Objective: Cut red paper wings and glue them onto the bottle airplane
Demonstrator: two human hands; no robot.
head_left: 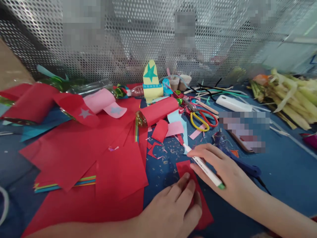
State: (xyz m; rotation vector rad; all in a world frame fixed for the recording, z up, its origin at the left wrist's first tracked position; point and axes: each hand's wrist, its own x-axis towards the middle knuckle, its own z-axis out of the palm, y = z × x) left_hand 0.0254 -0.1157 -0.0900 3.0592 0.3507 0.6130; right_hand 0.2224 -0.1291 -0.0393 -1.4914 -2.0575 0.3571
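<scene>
While the L hand (173, 208) rests palm down on the red strip (205, 215), half open w/ fingers bent (thumb hidden, can't tell what it does), the R hand (230, 175) is closed lightly round the pen (206, 169). Strip's prob thin paper: v light, bendy, easy to crease, best pinned flat or lifted by its edges. Pen looks stiff & light; mid-barrel's the hold. Strip lies partly under L fingers, toward tabletop's (284, 178) near edge; pen slants just beside its R edge

left hand (174, 205): back up, fingers bent | right hand (229, 172): pinch grip | left forearm (99, 230): low | right forearm (279, 211): slanted
</scene>
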